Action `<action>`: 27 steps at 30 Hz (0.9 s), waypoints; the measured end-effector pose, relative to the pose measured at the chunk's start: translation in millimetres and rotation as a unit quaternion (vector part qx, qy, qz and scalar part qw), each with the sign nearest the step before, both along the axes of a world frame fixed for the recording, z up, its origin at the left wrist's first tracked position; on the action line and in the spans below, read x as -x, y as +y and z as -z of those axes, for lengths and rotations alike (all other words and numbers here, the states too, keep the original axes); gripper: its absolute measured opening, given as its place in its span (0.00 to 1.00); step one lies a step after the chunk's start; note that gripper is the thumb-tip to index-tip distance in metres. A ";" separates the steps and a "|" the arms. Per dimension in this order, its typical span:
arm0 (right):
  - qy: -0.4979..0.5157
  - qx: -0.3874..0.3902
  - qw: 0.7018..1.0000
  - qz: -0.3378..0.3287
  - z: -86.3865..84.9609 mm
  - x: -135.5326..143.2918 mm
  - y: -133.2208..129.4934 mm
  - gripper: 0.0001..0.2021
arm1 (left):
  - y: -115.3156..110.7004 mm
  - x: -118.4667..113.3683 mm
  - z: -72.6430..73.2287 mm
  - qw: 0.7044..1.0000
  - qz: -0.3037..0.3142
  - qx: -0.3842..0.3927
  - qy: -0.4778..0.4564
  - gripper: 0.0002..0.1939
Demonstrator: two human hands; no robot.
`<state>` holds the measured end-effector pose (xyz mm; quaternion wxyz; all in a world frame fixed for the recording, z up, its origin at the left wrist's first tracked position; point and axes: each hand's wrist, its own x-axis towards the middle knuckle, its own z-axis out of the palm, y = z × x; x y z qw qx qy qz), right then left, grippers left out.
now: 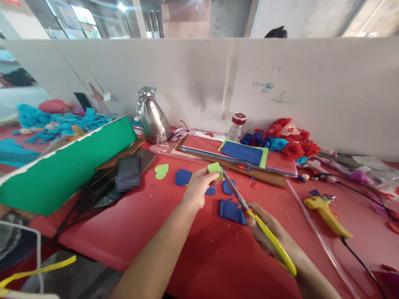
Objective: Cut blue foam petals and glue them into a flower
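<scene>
Between the thumb and fingers of my left hand is a small light-green paper piece. My right hand grips yellow-handled scissors, whose blades point up and left to the edge of that piece. Whether the blades touch the paper is hard to tell. Under and around my hands lie cut blue pieces, a rounded blue piece and a folded blue strip. A light-green heart-shaped piece rests to the left of my left hand.
Behind my hands, a blue sheet lies on stacked paper and board. Further back stand a steel jug and a lidded glass jar. A yellow glue gun with a cord is at right, paper flowers behind it. A green panel borders the left.
</scene>
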<state>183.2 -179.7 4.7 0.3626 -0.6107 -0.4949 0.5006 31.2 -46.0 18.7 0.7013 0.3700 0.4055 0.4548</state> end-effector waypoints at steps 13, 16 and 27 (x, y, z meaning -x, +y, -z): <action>0.013 -0.002 1.000 -0.006 5.2 -2.4 1.6 0.31 | -2.1 0.2 1.2 0.999 0.028 -0.017 0.013 0.07; 0.001 0.014 1.000 0.004 7.7 -2.2 2.9 0.31 | -1.6 0.2 1.5 1.000 0.025 -0.008 0.013 0.07; 0.000 -0.012 1.000 0.009 -1.0 -0.1 -0.7 0.29 | -2.3 -0.8 2.9 0.999 0.050 -0.020 0.006 0.06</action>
